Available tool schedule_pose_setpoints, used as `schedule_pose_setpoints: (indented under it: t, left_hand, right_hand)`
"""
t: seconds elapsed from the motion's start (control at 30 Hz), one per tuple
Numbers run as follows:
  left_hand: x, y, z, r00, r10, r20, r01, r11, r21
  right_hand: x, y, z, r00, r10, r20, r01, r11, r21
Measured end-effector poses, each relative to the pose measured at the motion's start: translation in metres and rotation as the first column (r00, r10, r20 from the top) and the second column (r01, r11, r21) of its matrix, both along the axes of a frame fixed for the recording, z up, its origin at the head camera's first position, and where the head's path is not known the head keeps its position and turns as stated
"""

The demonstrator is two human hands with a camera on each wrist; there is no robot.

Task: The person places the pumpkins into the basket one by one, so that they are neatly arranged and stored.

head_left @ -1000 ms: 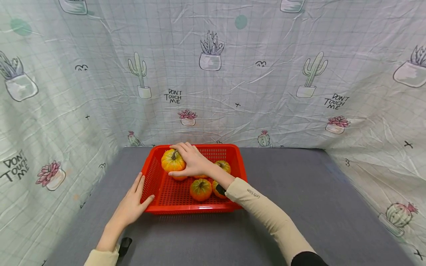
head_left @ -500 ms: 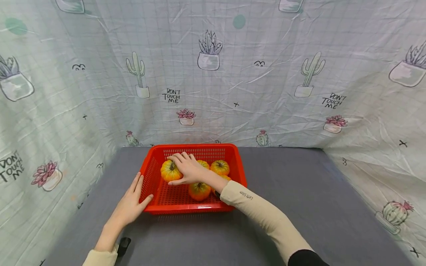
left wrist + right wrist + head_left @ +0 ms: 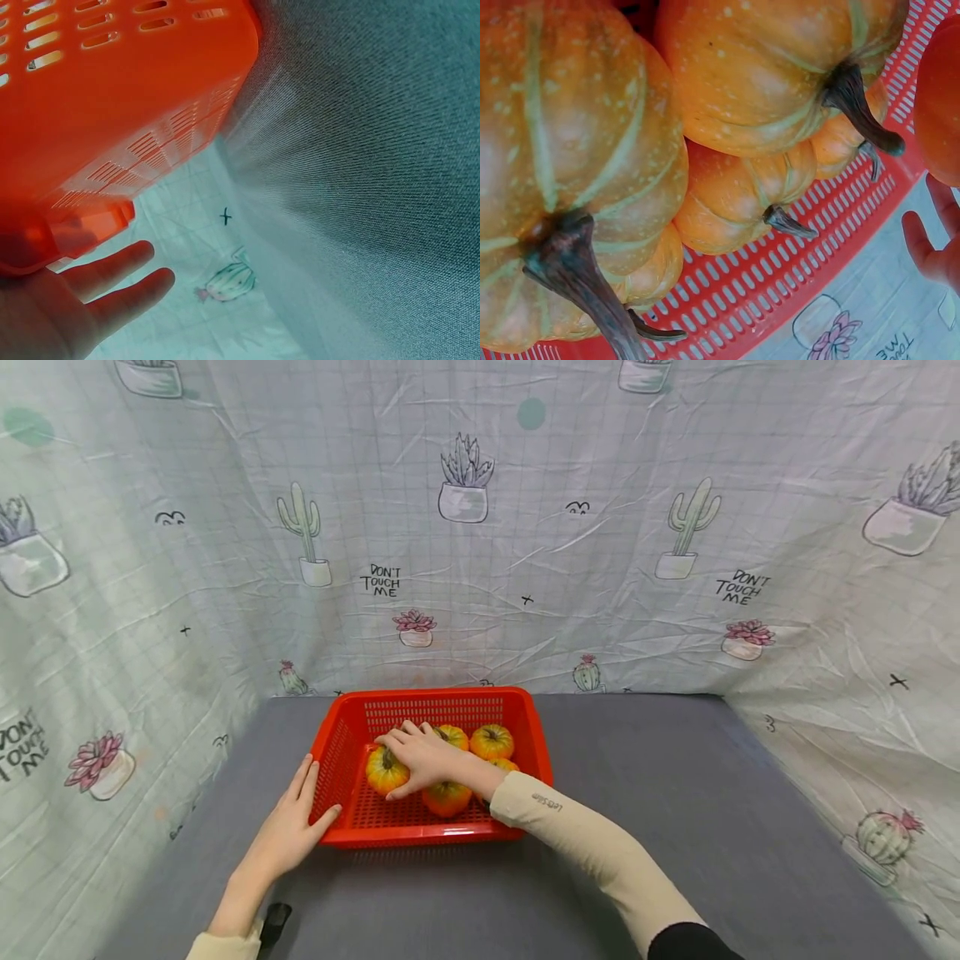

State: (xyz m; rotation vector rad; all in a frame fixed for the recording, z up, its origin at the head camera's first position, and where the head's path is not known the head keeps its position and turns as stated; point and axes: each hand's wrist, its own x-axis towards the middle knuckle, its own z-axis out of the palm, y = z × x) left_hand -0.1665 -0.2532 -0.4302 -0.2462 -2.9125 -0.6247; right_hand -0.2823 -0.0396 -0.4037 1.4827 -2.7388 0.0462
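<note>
My right hand [image 3: 429,757] grips a small orange-yellow pumpkin [image 3: 382,773] in the left part of a red perforated basket [image 3: 442,837]. Its fingers lie over the top and right side, beside the stem. In the right wrist view, a bit of this pumpkin [image 3: 941,97] and the fingertips [image 3: 926,251] show at the right edge. Straight-fingered, my left hand [image 3: 287,828] rests against the basket's left rim; in the left wrist view two of its fingers [image 3: 124,292] stretch beside the rim. Several other pumpkins [image 3: 491,742] sit to the right, partly hidden by my right arm.
The basket stands on a grey cloth-covered table [image 3: 637,777]. A curtain [image 3: 480,568] printed with cacti hangs behind and at both sides. Near the right hand, a dark-stemmed pumpkin [image 3: 570,150] fills much of the right wrist view.
My right hand has lowered the pumpkin further into the basket, towards the near side. The left hand stays at the left rim. The head view has shifted slightly.
</note>
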Motion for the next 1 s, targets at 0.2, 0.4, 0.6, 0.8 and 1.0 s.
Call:
schedule_pose_setpoints:
  t: [0.2, 0.4, 0.6, 0.8, 1.0]
  left_hand:
    - [0.0008, -0.0003, -0.0009, 1.0, 0.004, 0.001, -0.004, 1.0, 0.005]
    - [0.0006, -0.0007, -0.0009, 1.0, -0.003, -0.007, 0.003, 1.0, 0.01]
    - [-0.0008, -0.0028, -0.0016, 1.0, -0.003, -0.017, 0.003, 1.0, 0.014]
    - [-0.0013, -0.0023, -0.0016, 1.0, -0.003, -0.012, 0.003, 1.0, 0.007]
    - [-0.0023, 0.0, 0.0, 1.0, -0.004, -0.006, 0.004, 1.0, 0.001]
  right_hand:
    - [0.0035, -0.0028, -0.0032, 0.999, 0.03, -0.035, -0.029, 0.999, 0.023]
    - [0.0068, -0.003, -0.0029, 0.999, 0.016, -0.043, -0.014, 0.999, 0.046]
    - [0.0045, -0.0053, -0.005, 0.999, 0.015, -0.034, -0.013, 0.998, 0.067]
    - [0.0006, -0.0044, -0.0082, 1.0, 0.01, 0.007, -0.011, 0.996, 0.092]
    - [-0.0017, 0.0006, -0.0062, 0.999, 0.014, 0.033, -0.018, 0.993, 0.12]
